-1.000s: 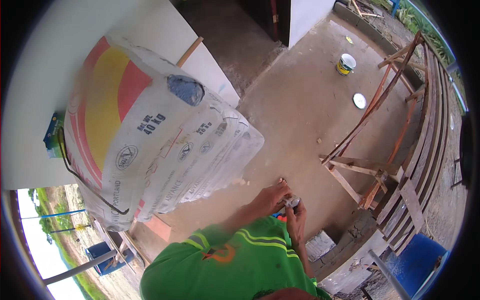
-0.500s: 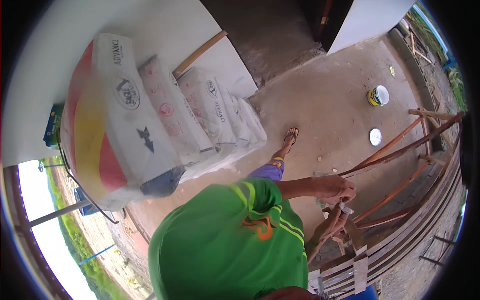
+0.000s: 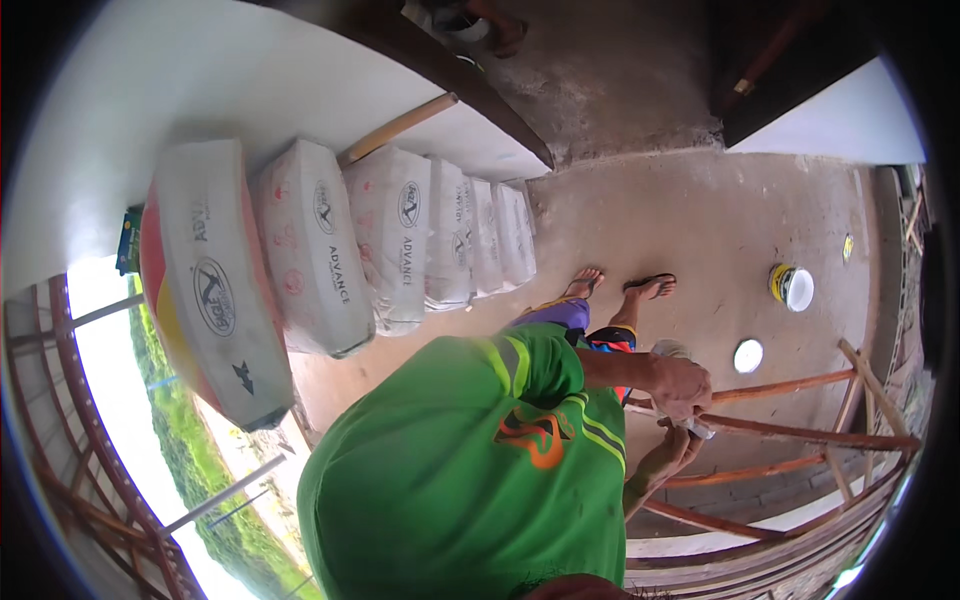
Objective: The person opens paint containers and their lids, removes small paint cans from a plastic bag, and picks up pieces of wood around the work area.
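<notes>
I get bright green from the shirt point(image 3: 440, 480), with an orange-and-dark logo point(image 3: 540, 440) and, on the sleeve point(image 3: 512, 362), lime-yellow stripes either side of grey. The shorts point(image 3: 556, 315) come through to me purple at one leg and red, blue and black at the other. The held piece point(image 3: 704, 430) shows whitish. I read the nearest sack point(image 3: 215, 290) as white with dark printing, its left side red and yellow; the second sack point(image 3: 310, 250) carries red marks too. The bucket point(image 3: 797, 288) is white with yellow-and-dark sides, the lid point(image 3: 748, 356) white. I make out reddish-brown rails point(image 3: 800, 384), a tan stick point(image 3: 400, 127) and a greyish-brown floor point(image 3: 610, 215).
</notes>
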A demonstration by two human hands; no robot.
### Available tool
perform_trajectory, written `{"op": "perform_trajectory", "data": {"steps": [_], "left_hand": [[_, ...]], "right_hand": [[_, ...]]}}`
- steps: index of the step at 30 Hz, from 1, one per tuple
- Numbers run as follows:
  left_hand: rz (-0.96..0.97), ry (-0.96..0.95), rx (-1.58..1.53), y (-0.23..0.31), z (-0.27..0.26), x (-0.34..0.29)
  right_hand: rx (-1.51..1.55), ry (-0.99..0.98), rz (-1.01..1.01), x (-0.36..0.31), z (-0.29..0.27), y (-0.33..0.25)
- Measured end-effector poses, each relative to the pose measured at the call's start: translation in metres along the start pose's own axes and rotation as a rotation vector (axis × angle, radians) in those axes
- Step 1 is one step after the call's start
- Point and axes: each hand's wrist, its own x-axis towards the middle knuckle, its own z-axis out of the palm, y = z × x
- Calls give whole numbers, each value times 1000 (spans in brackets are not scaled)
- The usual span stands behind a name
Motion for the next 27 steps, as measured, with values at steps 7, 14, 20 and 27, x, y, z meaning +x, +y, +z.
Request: {"op": "perform_trajectory", "data": {"steps": [7,14,20,27], "left_hand": [[-207,84,-361,0,-54,75],[-88,136,-340,33,-117,167],[-163,-32,-523,17,-174,254],[-111,-200,-505,8,-258,375]], "right_hand": [[-289,-244,-132,117,-11,-56],[-83,-189,-145,200,-36,-122],[62,-231,-55,291,-42,-169],[87,-135,-220,405,-40,-220]]}}
